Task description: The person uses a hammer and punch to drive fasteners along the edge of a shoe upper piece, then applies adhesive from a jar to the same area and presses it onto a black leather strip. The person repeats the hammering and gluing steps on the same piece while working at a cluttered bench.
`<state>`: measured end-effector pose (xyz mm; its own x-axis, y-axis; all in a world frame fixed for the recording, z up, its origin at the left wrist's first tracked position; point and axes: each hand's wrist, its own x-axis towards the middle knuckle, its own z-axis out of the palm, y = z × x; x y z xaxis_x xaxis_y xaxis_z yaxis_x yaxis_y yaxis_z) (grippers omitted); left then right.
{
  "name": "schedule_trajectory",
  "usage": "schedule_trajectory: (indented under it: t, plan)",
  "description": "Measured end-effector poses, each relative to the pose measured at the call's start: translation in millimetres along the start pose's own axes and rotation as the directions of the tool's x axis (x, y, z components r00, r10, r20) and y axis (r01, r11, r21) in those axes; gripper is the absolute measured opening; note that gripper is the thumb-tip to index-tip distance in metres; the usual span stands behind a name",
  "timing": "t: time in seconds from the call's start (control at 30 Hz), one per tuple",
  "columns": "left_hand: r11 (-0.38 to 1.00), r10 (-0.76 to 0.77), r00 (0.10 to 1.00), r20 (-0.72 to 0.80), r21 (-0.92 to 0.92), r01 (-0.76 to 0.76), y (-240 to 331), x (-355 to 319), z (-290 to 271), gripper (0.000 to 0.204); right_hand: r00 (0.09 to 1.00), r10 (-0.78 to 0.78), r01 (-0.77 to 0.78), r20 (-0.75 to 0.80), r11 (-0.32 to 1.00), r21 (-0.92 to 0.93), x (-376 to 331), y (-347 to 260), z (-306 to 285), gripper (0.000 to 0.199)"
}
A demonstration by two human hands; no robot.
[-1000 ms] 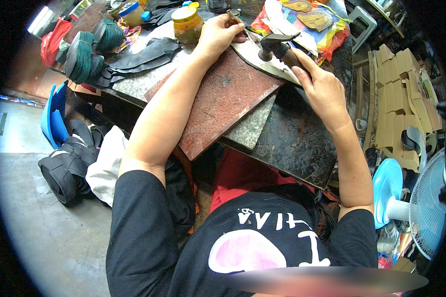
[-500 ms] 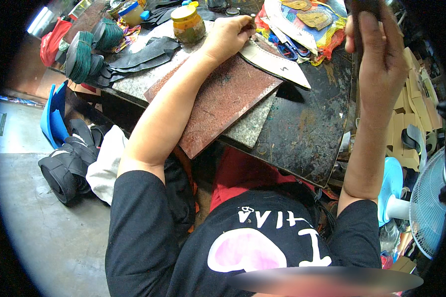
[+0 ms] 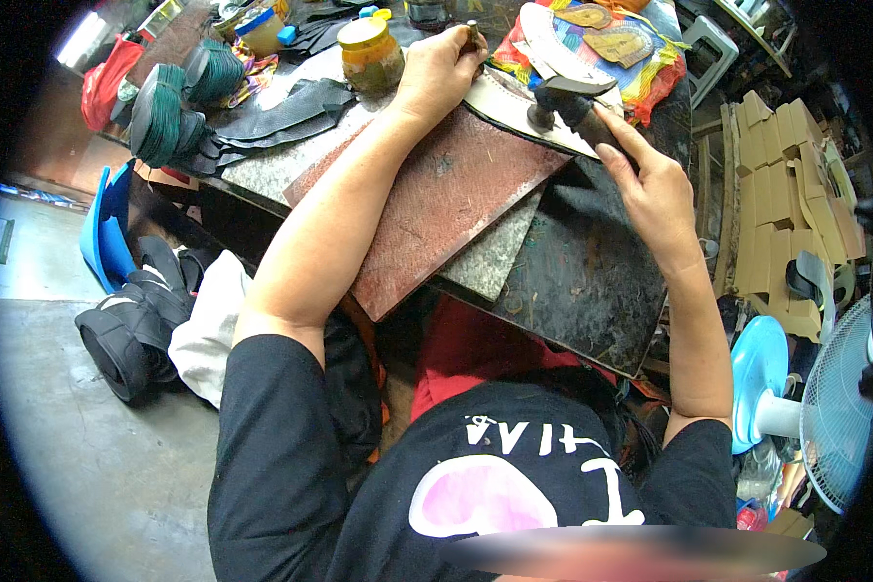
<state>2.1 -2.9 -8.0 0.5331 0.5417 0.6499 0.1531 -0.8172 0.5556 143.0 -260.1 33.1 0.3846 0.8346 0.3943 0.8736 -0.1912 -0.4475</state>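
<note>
In my right hand (image 3: pixel 650 184) is a hammer (image 3: pixel 580 109), its fingers closed round the handle. The hammer's head is low over a curved cream strip (image 3: pixel 504 102) with a dark underside, though I cannot tell if they touch. My left hand (image 3: pixel 435 76) pinches a small upright metal punch (image 3: pixel 472 31) near the strip's far left end; the punch's lower end is hidden by the fingers. Under the strip lies a reddish-brown board (image 3: pixel 446 209), which rests on a grey speckled slab (image 3: pixel 500 267). The strip's right end passes behind my right hand.
A yellow-lidded jar (image 3: pixel 370 58) stands left of my left hand. Black leather pieces (image 3: pixel 291 107) and green cord spools (image 3: pixel 157 114) lie farther left. At the far right are cut pieces on a colourful mesh bag (image 3: pixel 640 73). A fan (image 3: pixel 839 403) and cardboard (image 3: pixel 781 213) stand off the table's right side.
My right hand has swung the hammer down and leftward from high at the right to above the strip. My left hand, still gripping the punch, has shifted slightly left; the strip has moved a little.
</note>
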Motion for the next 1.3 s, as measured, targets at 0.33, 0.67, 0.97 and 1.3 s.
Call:
schedule_trajectory:
  t: [0.33, 0.67, 0.97, 1.3]
  plan:
    - [0.594, -0.443, 0.882, 0.161, -0.684, 0.423, -12, 2, -2, 0.016, 0.995, 0.048, -0.04, 0.09, 0.995, -0.092, 5, -3, -3, 0.039]
    - [0.961, -0.196, 0.975, 0.109, -0.175, 0.213, 0, 1, -3, 0.018, 0.997, -0.011, 0.01, 0.077, 1.0, 0.009, 15, 1, -4, 0.037]
    - [0.966, 0.176, 0.982, 0.062, 0.179, -0.185, 14, 1, -1, 0.015, 0.87, -0.187, 0.365, -0.455, 0.866, 0.342, 57, -36, -30, 0.036]
    - [0.983, -0.162, 0.985, 0.057, -0.082, 0.166, -2, 1, 2, 0.017, 0.993, 0.02, 0.002, 0.115, 0.982, -0.191, 27, -10, 4, 0.04]
